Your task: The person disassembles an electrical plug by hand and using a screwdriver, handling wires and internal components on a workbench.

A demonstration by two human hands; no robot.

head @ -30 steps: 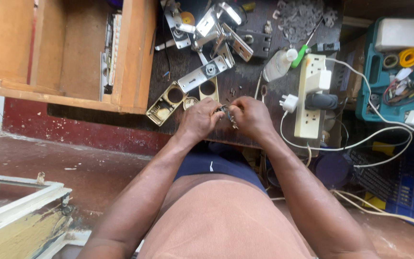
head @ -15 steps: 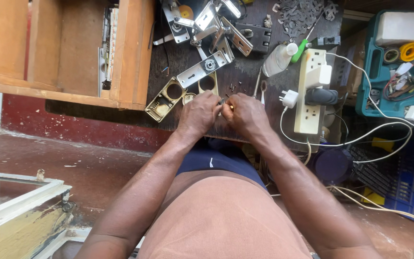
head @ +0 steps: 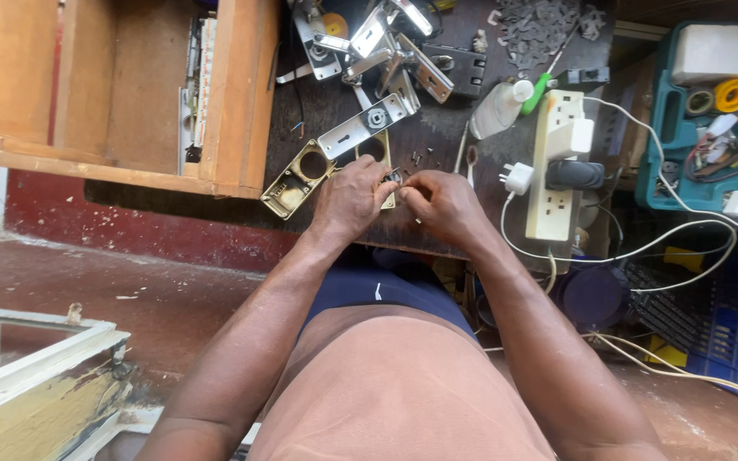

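Head view looks straight down on a dark, scuffed workbench top (head: 437, 154), where the left hand (head: 350, 198) and the right hand (head: 442, 203) meet over its near edge. Between their fingertips sits a small dark metal part (head: 392, 177), pinched from both sides; it is too small to say what kind of piece it is. Both hands are curled closed on it, thumbs and forefingers nearly touching each other.

Just behind the left hand lies a brass-coloured lock case with two round holes (head: 301, 175), tilted on the bench, and a silver door-handle plate with a keyhole (head: 367, 125) rests across its far end. More silver lever handles (head: 386, 43) are heaped further back. To the right of the hands stands a cream power strip (head: 553, 166) with a white plug (head: 518, 177) just beside it. An open wooden box (head: 113, 85) fills the left of the bench.
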